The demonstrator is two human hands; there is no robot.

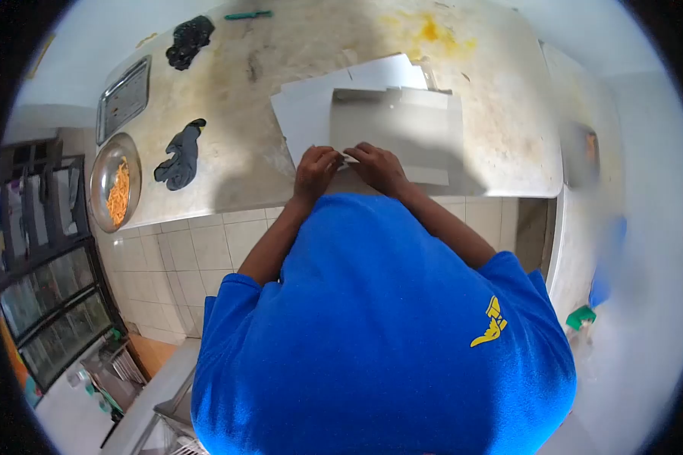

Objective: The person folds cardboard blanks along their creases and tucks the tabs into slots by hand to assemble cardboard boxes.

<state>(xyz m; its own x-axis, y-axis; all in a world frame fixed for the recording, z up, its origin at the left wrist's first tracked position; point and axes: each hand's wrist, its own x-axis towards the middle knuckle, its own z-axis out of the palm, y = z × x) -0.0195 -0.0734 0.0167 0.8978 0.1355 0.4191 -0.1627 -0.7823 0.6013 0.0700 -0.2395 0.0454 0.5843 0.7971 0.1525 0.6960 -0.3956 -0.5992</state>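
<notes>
The card (402,121) lies flat on the tabletop (239,152), close to the front edge and directly ahead of the wearer's blue shirt (402,318). It overlaps the right-hand portion of the white sheets (303,114), which extend beyond it to the left and at the far side.

The left hand (316,172) and the right hand (377,167) are positioned at the near left corner of the card, fingertips close to each other. The fingers (328,157) of both hands are bent, with a small pale piece (346,161) visible between the two hands. Whether either set is clamped on this piece or on the card corner cannot be told; the detail is too small. Both forearms reach in over the front edge of the tabletop.

Left of the sheets, and apart from them, lies a dark glove (180,155). Further left, at the tabletop's end, are a bowl (134,171) with orange strips (118,197) and, beyond it, a metal tray (124,98). A black bag (190,42) and a green tool (248,14) occupy the far left area. A yellow stain (430,29) marks the surface beyond the card.
</notes>
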